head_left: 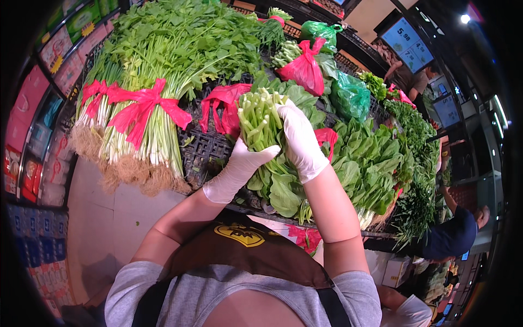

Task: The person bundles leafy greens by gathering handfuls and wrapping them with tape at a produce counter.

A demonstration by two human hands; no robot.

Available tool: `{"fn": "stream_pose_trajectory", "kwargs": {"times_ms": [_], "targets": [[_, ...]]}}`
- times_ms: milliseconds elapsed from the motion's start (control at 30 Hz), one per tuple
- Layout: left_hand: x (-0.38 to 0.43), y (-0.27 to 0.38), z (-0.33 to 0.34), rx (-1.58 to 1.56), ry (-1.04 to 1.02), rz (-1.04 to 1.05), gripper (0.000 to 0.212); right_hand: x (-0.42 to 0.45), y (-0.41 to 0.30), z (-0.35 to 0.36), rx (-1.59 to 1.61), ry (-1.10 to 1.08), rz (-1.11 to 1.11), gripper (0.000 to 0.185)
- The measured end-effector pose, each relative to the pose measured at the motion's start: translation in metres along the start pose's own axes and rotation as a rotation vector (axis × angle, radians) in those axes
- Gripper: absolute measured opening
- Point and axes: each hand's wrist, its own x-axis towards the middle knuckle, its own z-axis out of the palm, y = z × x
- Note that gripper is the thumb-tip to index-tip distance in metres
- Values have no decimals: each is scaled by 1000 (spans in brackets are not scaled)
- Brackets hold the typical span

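Note:
Both my hands wear white gloves. Between them is a bunch of leafy greens with thick cut stems [261,118], its stem ends facing up toward me. My left hand [243,169] grips the bunch from the near left side, thumb across the stems. My right hand [301,137] wraps its right side, fingers partly hidden behind it. Just left of the bunch lies a pink plastic bag [224,104] on the black plastic crate [204,145]. Loose green leaves [284,192] sit below my hands; whether they belong to the held bunch I cannot tell.
At left are celery bundles with roots [139,122], tied with pink plastic. Beyond my hands stand greens in a pink bag [304,69] and a green bag [350,96]. More leafy greens [363,159] fill the right side. A person in dark blue [453,235] is at the far right.

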Motion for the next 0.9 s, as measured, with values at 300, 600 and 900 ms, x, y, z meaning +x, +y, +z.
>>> {"fn": "stream_pose_trajectory", "kwargs": {"times_ms": [300,600,900], "targets": [[-1,-7,12,42,20,-19,57,11,12,-6,-785,126,-176,67],[-2,12,-6,-114,-207,-294,53,-21,-49,-42,-472,51,187,93],[-33,-34,15,-657,-192,-443,51,-99,-10,-12,-568,165,-179,90]]}}
